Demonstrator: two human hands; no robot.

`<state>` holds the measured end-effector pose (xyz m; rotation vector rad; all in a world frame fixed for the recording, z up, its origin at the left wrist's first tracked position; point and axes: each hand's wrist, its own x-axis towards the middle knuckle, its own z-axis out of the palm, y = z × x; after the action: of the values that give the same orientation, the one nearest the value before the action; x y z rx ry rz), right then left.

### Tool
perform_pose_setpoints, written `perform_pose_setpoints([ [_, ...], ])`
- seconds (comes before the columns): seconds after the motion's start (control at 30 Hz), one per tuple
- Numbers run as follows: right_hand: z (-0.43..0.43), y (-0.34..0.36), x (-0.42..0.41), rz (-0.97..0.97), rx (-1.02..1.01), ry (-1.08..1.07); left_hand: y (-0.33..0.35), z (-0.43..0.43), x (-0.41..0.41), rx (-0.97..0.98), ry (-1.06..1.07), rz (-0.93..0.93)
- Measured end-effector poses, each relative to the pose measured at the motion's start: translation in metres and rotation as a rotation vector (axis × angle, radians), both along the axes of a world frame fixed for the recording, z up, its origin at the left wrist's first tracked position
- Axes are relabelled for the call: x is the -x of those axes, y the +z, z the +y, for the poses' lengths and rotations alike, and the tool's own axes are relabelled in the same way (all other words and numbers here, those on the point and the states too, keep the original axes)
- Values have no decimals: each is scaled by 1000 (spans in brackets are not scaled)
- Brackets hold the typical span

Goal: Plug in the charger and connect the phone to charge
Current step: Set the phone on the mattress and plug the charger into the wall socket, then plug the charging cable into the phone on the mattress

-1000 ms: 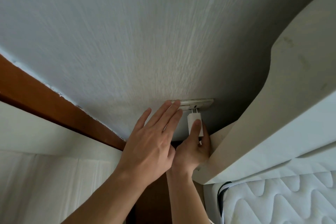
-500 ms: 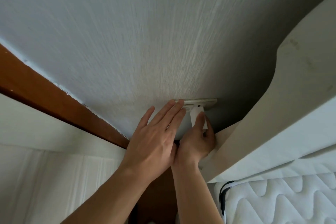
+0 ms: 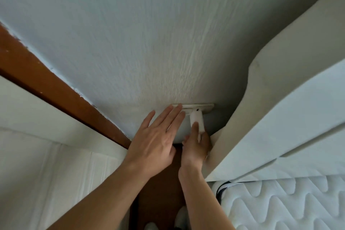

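Observation:
A white charger block (image 3: pixel 197 120) sits against the cream wall socket plate (image 3: pixel 205 107), low on the pale textured wall. My right hand (image 3: pixel 196 144) grips the charger from below, thumb on its front face. My left hand (image 3: pixel 156 136) lies flat on the wall with fingers spread, its fingertips touching the left end of the socket plate. No prongs show between charger and plate. The phone and the cable are not in view.
A beige headboard (image 3: pixel 280 80) and a quilted white mattress (image 3: pixel 289 201) crowd in close on the right of the socket. A brown wooden door frame (image 3: pixel 46 78) runs diagonally at left, with a white panel (image 3: pixel 46 164) below it. Brown floor (image 3: pixel 160 192) lies under my arms.
My right hand has pushed the charger up into the socket; its prongs, visible a second ago, are now hidden. My left hand has stayed flat by the plate.

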<state>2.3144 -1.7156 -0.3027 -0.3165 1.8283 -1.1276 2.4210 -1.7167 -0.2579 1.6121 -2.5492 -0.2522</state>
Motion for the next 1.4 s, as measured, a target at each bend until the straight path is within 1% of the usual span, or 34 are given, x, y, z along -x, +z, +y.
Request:
perform_pose_setpoints([
  [0.07, 12, 8, 1, 96, -47, 142, 7, 7, -1, -10, 26, -22],
  [0.13, 26, 8, 3, 266, -111, 306, 12, 18, -4, -15, 54, -43],
  [0.23, 52, 15, 5, 503, -104, 547, 20, 40, -9, -44, 107, -68],
  [0.43, 112, 48, 26, 814, -81, 979, 45, 99, -10, -101, 170, -57],
  [0.53, 138, 74, 43, 980, -37, 1140, 61, 126, -3, -149, 177, -63],
  [0.7, 170, 122, 81, 1142, 24, 1242, 95, 154, 20, -180, 165, -75],
  [0.83, 182, 149, 117, 1164, 16, 1182, 116, 162, 44, -188, 166, -78],
  [0.9, 184, 161, 132, 1184, -15, 1158, 123, 160, 58, -174, 133, -74],
  [1.0, 191, 168, 156, 1182, -60, 1064, 131, 154, 79, -173, 60, -68],
  [1.23, 233, 178, 205, 1143, -217, 751, 131, 138, 144, -194, -278, -21],
  [1.4, 295, 185, 228, 1121, -424, 527, 121, 138, 193, -167, -544, 20],
])
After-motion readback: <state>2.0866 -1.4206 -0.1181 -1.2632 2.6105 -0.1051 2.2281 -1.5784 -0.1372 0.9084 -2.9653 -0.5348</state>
